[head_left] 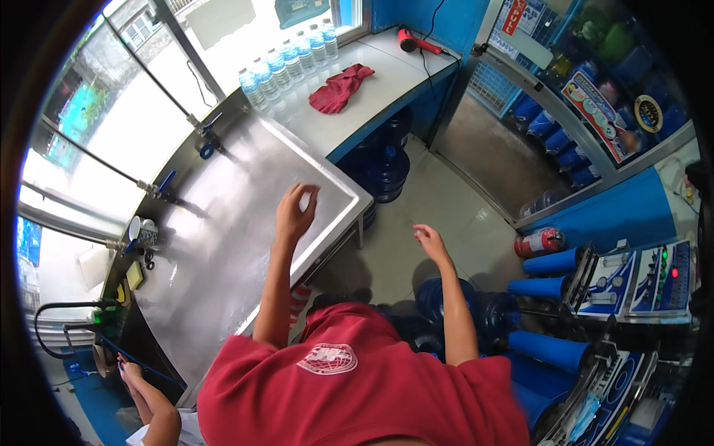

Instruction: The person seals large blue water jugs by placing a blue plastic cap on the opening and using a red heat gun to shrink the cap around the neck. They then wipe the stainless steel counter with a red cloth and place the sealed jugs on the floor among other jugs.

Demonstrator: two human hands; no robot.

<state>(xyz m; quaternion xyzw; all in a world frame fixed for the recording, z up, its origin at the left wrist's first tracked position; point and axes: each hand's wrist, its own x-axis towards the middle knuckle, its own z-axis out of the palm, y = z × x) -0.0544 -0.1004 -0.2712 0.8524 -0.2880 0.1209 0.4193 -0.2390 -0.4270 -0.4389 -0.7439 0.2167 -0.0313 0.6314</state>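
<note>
- So the left hand [295, 217] is up around the middle of the frame, over the right side of the steel desk [223, 212]. Its fingers are curved into a loose, part-open loop, with nothing visible inside.
- The right hand [430, 242] is right of centre, above the pale floor [413, 204]. Fingers loosely bent and a bit apart, no object visible in there either.
- Nearest thing to the left hand is that steel desk, filling the left-centre of the frame. Can't really tell if the hand is touching it; looks raised to me.
- Up top, a row of clear bottles [278, 70] stands upright on the white desk [390, 65], and a crumpled red cloth [341, 89] lies just beside them. Neither hand is on any of it.
- Progress-wise: the bottles are already lined up and the cloth is set down, so that much looks done imo. Both hands seem free, so no step is visibly underway. What's left, this one view doesn't show.
- Another person's hand [132, 370] is at the lower left, well apart.
</note>
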